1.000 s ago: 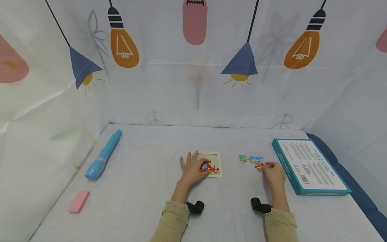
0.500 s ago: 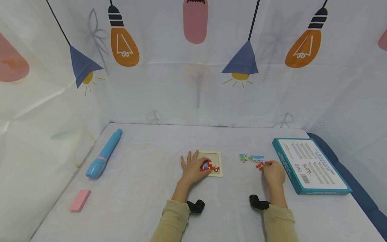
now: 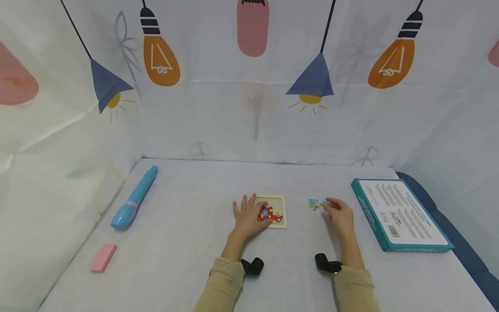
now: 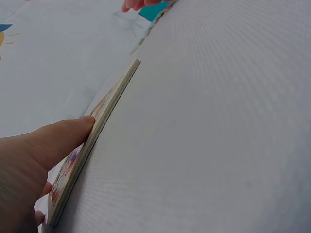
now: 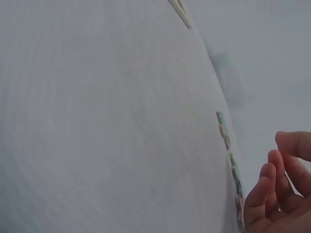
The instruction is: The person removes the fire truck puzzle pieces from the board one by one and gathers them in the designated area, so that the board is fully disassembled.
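Observation:
A small wooden jigsaw board (image 3: 283,212) with a red vehicle picture lies on the table. My left hand (image 3: 246,219) rests over its left side, fingers spread, the thumb (image 4: 73,133) pressing on the board's face. My right hand (image 3: 341,219) hovers by the loose puzzle pieces to the right, its fingers loosely bent. A green-and-blue puzzle piece (image 3: 313,204) shows left of its fingertips, and the hand covers most of the others. In the right wrist view, several pieces (image 5: 235,172) lie in a row on the table beside the fingers, and nothing shows between thumb and fingers.
A teal-edged box (image 3: 401,214) lies at the right edge of the table. On the left are a blue microphone-shaped object (image 3: 134,199) and a pink block (image 3: 103,258). A white printed cloth (image 3: 218,117) hangs behind the table.
My right hand has come away from the red puzzle piece and shifted left and slightly back, now over the neighbouring pieces. The left hand stays on the board.

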The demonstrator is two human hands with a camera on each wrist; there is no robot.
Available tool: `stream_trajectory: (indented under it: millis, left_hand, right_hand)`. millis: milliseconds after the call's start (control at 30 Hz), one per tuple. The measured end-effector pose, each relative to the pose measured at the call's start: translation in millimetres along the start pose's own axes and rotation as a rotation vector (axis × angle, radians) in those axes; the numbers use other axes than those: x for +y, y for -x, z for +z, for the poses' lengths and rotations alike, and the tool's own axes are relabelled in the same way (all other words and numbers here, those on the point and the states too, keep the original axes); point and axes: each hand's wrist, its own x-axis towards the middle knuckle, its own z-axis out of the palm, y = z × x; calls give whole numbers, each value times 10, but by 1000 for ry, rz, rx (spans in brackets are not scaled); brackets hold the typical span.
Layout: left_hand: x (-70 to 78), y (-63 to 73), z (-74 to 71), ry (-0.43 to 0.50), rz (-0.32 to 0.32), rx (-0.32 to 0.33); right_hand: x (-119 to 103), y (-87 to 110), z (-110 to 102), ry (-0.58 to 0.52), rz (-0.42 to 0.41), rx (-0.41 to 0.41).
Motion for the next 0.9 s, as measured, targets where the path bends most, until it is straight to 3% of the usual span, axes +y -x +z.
stream_trajectory:
  millis: [300, 667, 900]
  left_hand:
    - [0, 9, -3, 7, 10, 16]
    - [2, 5, -24, 12, 14, 17]
    - [-4, -5, -13, -7, 5, 7]
  right_hand:
    - [-88, 38, 212, -74, -40, -98]
    - [-192, 127, 547, 13, -73, -184]
    - [-234, 198, 707, 7, -95, -229]
